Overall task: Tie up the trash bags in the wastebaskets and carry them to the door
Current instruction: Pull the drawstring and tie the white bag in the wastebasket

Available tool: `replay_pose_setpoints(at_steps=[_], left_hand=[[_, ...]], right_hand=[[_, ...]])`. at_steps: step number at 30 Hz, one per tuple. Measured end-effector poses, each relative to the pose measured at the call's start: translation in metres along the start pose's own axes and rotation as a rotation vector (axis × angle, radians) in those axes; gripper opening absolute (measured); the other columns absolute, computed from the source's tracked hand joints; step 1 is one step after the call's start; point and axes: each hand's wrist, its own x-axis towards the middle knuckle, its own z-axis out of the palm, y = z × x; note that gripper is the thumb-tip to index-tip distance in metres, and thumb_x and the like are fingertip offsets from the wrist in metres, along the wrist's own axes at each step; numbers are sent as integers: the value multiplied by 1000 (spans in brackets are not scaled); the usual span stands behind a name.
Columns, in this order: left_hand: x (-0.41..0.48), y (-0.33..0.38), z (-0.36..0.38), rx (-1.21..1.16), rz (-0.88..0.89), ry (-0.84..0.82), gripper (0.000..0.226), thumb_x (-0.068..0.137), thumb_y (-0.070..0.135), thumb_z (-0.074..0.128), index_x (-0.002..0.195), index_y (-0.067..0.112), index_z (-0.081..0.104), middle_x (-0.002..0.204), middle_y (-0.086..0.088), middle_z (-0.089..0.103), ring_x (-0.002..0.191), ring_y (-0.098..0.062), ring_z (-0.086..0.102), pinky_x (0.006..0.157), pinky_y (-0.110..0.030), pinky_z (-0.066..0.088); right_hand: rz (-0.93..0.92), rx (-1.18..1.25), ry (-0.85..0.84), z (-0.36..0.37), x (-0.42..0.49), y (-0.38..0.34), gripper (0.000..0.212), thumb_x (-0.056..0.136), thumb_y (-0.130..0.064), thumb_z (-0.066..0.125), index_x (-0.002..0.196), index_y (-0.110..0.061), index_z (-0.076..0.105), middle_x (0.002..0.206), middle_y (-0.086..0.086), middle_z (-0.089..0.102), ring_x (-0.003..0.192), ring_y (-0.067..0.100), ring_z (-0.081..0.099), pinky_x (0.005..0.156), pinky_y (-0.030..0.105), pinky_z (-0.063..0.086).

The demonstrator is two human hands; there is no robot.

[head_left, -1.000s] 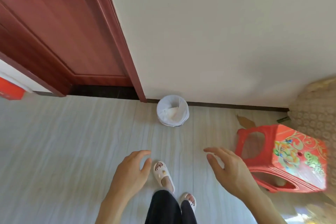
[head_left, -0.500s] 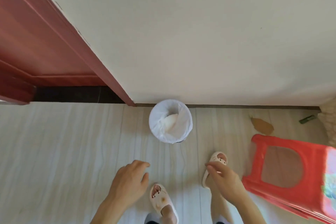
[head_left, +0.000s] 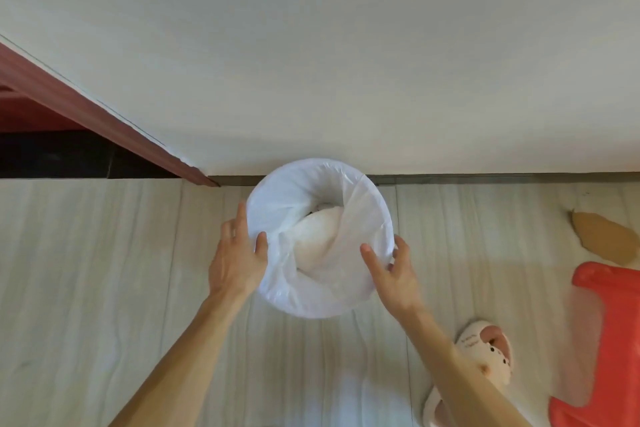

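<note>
A round wastebasket lined with a white trash bag (head_left: 311, 298) stands on the floor against the wall. White crumpled trash (head_left: 317, 236) lies inside it. My left hand (head_left: 235, 260) is at the bag's left rim, thumb over the edge on the inside and fingers along the outside. At the right rim, my right hand (head_left: 391, 270) pinches the plastic, with the thumb inside and the fingers curled outside. The bag's edge is still folded over the basket's rim. The red-brown door frame (head_left: 104, 121) runs down to the floor just left of the basket.
A red plastic stool (head_left: 609, 340) lies on its side at the right edge. A brown scrap of cardboard (head_left: 609, 236) lies on the floor near the wall. My foot in a cream slipper (head_left: 485, 354) stands at the lower right. Pale wood-look flooring extends to the left.
I have stepped up to the wastebasket, which is now larger and centred in view. Both hands have moved forward from empty air onto the bag's rim, one on each side.
</note>
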Motion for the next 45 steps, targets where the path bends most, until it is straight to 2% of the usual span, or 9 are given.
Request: replay_pose_setpoints(at_steps=[3, 7, 11, 19, 27, 32, 37, 41, 45], left_hand=[[14, -7, 25, -186, 21, 125, 71, 96, 16, 51, 150, 43, 14, 127, 2, 44, 87, -19, 57, 69, -34, 47], [24, -21, 45, -399, 29, 239, 72, 93, 3, 50, 144, 50, 31, 130, 15, 47, 109, -2, 47, 87, -25, 39], [25, -21, 52, -399, 53, 351, 63, 95, 13, 52, 141, 52, 35, 114, 11, 50, 93, -6, 53, 79, -26, 40], [12, -11, 37, -40, 1, 293, 64, 96, 16, 49, 149, 38, 22, 112, 3, 46, 63, -17, 50, 50, -30, 40], [11, -9, 33, 65, 15, 282, 67, 95, 39, 38, 154, 34, 7, 131, 9, 47, 68, -21, 63, 54, -28, 44], [15, -7, 31, 70, 74, 262, 66, 96, 43, 34, 154, 26, 8, 150, 12, 35, 70, -24, 67, 56, -29, 43], [16, -12, 30, 169, 103, 193, 77, 92, 19, 40, 156, 20, -2, 160, 7, 21, 58, -22, 51, 53, -29, 37], [19, -13, 29, 229, 129, 187, 84, 88, 14, 43, 156, 15, -8, 157, 3, 25, 58, -20, 45, 53, -30, 36], [20, -13, 32, 185, 158, 215, 90, 79, 6, 52, 155, 10, 4, 150, -1, 43, 45, -19, 38, 43, -28, 29]], right_hand=[[-30, 185, 43, 19, 19, 14, 53, 77, -41, 68, 125, -27, 52, 112, -9, 67, 97, 13, 64, 72, 26, 50], [-103, 362, 173, 32, 31, 31, 30, 69, -36, 66, 98, -29, 64, 88, -6, 72, 81, 11, 69, 68, 31, 54], [-173, 434, 249, 36, 36, 32, 17, 81, -19, 75, 93, -23, 64, 85, -3, 71, 78, 16, 68, 63, 29, 50], [32, 899, -191, 1, 27, 12, 42, 91, -35, 62, 119, -3, 67, 120, 13, 70, 114, 29, 64, 104, 49, 44], [-82, 622, 223, 6, 48, -36, 8, 86, -13, 63, 83, -6, 66, 91, 26, 68, 77, 28, 61, 71, 40, 49], [-303, 212, 410, 17, 41, -51, 7, 85, -13, 58, 79, -13, 61, 70, 0, 57, 65, 21, 51, 62, 33, 41], [-234, -203, 334, 5, 40, -67, 13, 83, -19, 52, 73, -11, 52, 64, -1, 51, 58, 19, 43, 53, 29, 33], [-97, -181, 158, -10, 41, -91, 19, 44, -10, 43, 62, -11, 47, 59, 5, 39, 61, 22, 32, 55, 27, 25], [5, 6, 16, -20, 48, -94, 32, 47, -3, 54, 76, -13, 59, 75, 8, 48, 74, 26, 43, 62, 29, 33]])
